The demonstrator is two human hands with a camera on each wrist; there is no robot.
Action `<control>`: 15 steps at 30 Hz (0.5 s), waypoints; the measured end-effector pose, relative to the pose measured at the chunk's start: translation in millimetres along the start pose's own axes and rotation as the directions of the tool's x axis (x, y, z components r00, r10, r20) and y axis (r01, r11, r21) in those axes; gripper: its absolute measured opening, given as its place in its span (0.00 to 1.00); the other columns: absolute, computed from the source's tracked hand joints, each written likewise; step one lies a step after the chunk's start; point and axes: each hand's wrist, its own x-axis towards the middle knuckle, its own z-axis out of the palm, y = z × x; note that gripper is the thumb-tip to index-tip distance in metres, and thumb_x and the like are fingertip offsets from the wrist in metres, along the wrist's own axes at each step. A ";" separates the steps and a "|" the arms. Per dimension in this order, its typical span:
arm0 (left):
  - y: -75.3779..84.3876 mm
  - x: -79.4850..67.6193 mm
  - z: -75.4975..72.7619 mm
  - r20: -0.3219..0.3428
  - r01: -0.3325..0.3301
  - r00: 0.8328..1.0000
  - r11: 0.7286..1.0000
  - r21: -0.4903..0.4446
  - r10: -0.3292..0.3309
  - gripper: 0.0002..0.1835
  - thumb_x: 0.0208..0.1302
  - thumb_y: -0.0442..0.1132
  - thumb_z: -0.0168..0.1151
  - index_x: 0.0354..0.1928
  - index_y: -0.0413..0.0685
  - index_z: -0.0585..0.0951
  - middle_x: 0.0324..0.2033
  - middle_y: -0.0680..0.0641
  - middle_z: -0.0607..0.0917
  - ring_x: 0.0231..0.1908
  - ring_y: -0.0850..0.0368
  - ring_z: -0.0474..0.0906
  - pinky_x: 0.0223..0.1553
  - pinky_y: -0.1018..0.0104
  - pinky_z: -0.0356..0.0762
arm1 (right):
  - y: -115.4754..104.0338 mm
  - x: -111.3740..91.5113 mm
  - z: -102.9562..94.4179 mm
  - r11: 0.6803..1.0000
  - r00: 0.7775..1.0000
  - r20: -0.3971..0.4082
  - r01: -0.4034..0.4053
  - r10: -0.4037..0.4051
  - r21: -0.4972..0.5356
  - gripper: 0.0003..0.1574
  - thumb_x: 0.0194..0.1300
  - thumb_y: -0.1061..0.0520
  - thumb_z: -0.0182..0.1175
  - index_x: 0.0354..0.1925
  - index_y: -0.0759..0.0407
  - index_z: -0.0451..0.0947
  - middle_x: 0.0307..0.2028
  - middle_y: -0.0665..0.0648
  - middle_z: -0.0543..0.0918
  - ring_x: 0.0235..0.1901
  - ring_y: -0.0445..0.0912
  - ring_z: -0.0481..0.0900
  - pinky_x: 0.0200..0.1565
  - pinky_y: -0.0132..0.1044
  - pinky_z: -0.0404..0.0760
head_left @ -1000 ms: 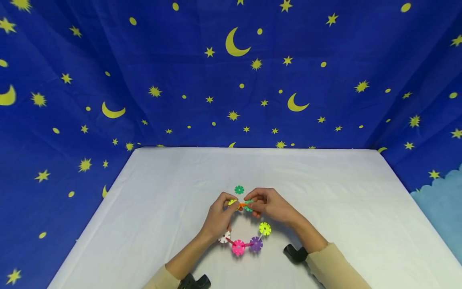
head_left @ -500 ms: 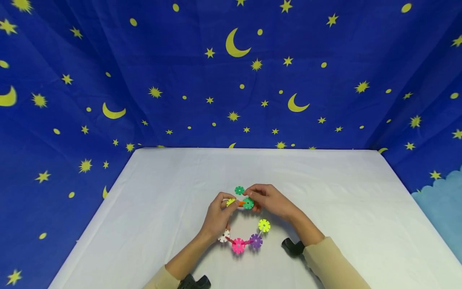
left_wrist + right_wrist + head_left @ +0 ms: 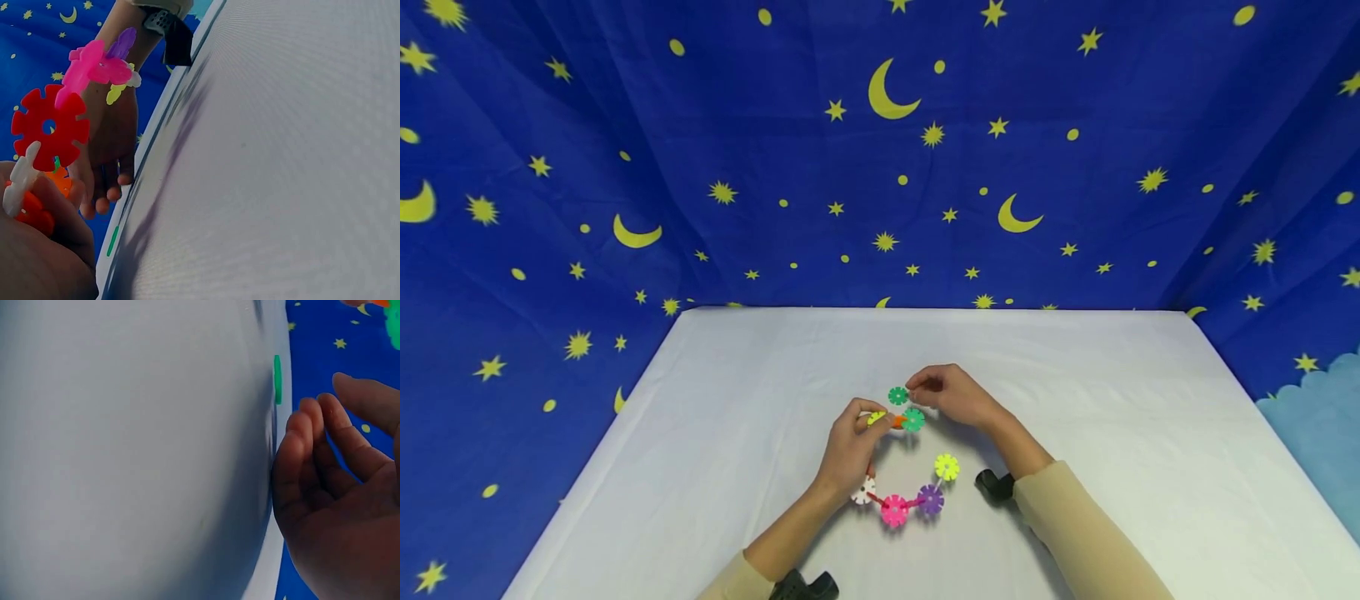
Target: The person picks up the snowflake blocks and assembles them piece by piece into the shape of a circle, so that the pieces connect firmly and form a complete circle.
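Observation:
My left hand point(image 3: 844, 446) pinches a curved chain of notched plastic snowflake discs, holding it off the white table. At the chain's far end are a yellow disc point(image 3: 876, 417), an orange disc point(image 3: 898, 422) and a green disc point(image 3: 913, 419). Its other end runs through a white disc point(image 3: 863, 492), a pink disc point(image 3: 895, 510) and a purple disc point(image 3: 930, 500) to another yellow disc point(image 3: 947, 467). A red disc point(image 3: 50, 128) shows in the left wrist view. Beside a loose green disc point(image 3: 897, 396) on the table, my right hand point(image 3: 958, 398) is bent loosely, holding nothing.
A white cloth covers the table point(image 3: 760, 358). Behind it hangs a blue curtain point(image 3: 820, 150) with yellow stars and moons. Black wrist cameras point(image 3: 994, 487) sit under both forearms.
My right hand has let go of the chain's green disc and moved away from me, to beside the loose green disc. My left hand keeps its grip, shifting slightly left.

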 end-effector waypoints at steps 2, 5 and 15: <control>-0.2 0.2 -0.3 0.004 -0.002 1.000 1.000 -0.012 0.002 0.18 0.66 0.55 0.60 0.47 0.50 0.74 0.39 0.46 0.86 0.06 0.60 0.62 0.07 0.67 0.66 | -0.7 3.6 1.1 0.999 1.000 -0.002 0.020 -0.020 -0.045 0.14 0.65 0.57 0.62 0.48 0.62 0.81 0.36 0.51 0.82 0.37 0.45 0.78 0.41 0.40 0.78; 8.7 -2.9 -0.2 0.021 0.009 1.000 0.999 -0.053 -0.008 0.15 0.68 0.49 0.59 0.47 0.46 0.74 0.39 0.40 0.85 0.06 0.62 0.61 0.08 0.69 0.64 | -1.6 6.9 1.6 0.991 0.999 0.033 0.038 -0.034 -0.127 0.20 0.64 0.58 0.63 0.55 0.60 0.78 0.36 0.51 0.80 0.36 0.45 0.76 0.40 0.40 0.77; 34.9 -14.3 0.0 0.035 0.026 0.999 0.997 -0.069 -0.023 0.10 0.70 0.39 0.56 0.47 0.41 0.73 0.24 0.30 0.77 0.05 0.64 0.60 0.08 0.71 0.63 | -3.0 9.5 5.9 0.913 0.989 0.104 0.134 -0.102 -0.384 0.20 0.64 0.61 0.63 0.55 0.55 0.80 0.32 0.51 0.73 0.32 0.44 0.68 0.34 0.37 0.71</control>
